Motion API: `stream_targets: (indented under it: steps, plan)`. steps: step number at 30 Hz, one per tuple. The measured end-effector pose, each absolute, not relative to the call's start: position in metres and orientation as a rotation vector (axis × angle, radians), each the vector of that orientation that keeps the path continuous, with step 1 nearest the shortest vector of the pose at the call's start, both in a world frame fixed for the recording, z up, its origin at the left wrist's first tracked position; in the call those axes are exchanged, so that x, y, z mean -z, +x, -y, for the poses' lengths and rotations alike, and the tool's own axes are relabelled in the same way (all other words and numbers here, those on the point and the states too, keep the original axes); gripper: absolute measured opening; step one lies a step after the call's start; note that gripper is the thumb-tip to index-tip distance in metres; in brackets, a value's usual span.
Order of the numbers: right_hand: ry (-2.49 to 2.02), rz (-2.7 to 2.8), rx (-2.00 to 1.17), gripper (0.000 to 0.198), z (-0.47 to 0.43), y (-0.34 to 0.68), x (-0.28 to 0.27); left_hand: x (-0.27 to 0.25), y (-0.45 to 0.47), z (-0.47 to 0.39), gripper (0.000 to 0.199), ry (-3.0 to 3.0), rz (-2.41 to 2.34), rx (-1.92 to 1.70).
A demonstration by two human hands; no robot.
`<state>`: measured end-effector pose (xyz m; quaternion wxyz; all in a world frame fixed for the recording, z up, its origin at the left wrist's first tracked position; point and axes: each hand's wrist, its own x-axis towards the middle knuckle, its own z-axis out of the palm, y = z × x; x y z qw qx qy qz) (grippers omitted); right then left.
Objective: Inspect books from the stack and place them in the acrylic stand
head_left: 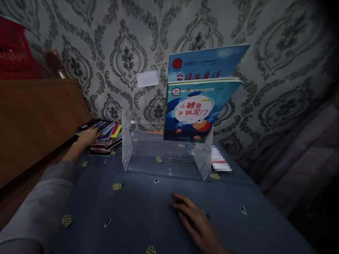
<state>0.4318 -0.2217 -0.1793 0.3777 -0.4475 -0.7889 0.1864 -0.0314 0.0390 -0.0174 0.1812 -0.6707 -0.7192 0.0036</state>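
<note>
Left hand [90, 136] is on the stack [108, 138] left of the rack [126, 150]; cannot tell its fingers' grip. Right hand [195, 219], fingers slightly spread, is over the table [137, 208]. Books [185, 125] stand rack-right

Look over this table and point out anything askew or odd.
The pile of books at the left hand looks askew: its edges jut out unevenly. Right of the clear rack, a pale thing looks odd because it is pixelated; I can't tell what it is.
</note>
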Motion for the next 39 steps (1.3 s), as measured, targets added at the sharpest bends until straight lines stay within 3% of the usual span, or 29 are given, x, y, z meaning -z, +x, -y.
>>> stream_targets:
  steps: [10, 16, 27, 39]
  plan:
    - [-1.164, 2.07, -0.489, 0.03, 0.222, 0.43, 0.18, 0.009, -0.039, -0.017, 0.051, -1.89, 1.945, -0.067]
    - [-1.203, 2.086, -0.528, 0.031, 0.223, 0.429, 0.175, 0.018, -0.019, -0.038, 0.039, -1.846, 2.004, -0.06]
    - [-1.191, 2.092, -0.597, 0.032, 0.221, 0.427, 0.17, 0.026, -0.032, 0.016, 0.056, -1.844, 1.951, -0.068]
    - [-1.141, 2.112, -0.556, 0.029, 0.22, 0.424, 0.166, 0.024, 0.011, 0.008, 0.049, -1.786, 2.063, 0.066]
